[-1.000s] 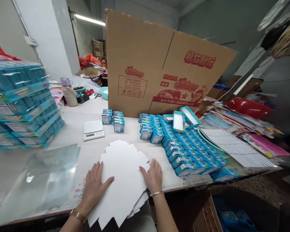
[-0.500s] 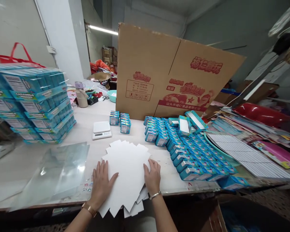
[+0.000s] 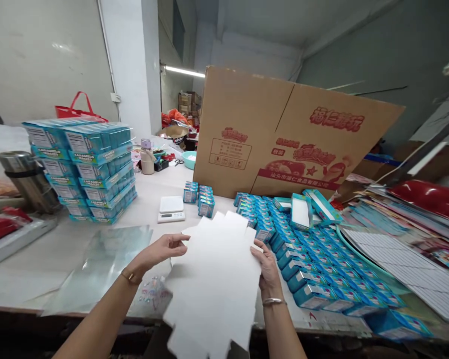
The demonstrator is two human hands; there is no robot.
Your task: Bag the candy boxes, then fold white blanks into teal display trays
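While the left hand (image 3: 163, 249) grips the left edge of the white card blanks (image 3: 213, 284), we see the right hand (image 3: 266, 267) clasp the opposite edge, a thin metal bangle at its wrist. Both hands are closed on the stack, which is held clear of the table (image 3: 60, 249) and tilted toward us above the near edge.

The blanks are flat, matte, die-cut sheets with notched, stepped outlines, fanned slightly out of line. Just left of them a clear plastic sheet (image 3: 101, 262) lies glossy and flat on the pale tabletop. Farther off we find a small white digital scale (image 3: 171, 208), rectangular and smooth, with a little cluster of blue boxes (image 3: 199, 192) beside it.

To the right, rows of small blue cartons (image 3: 307, 254) cover the table, with two open trays (image 3: 301, 212) among them. Behind them stands a big brown corrugated carton (image 3: 247, 129) printed in red. At far left we note shrink-wrapped blue packs (image 3: 90, 164) stacked in layers, and a cylindrical steel flask (image 3: 24, 177) beside them.
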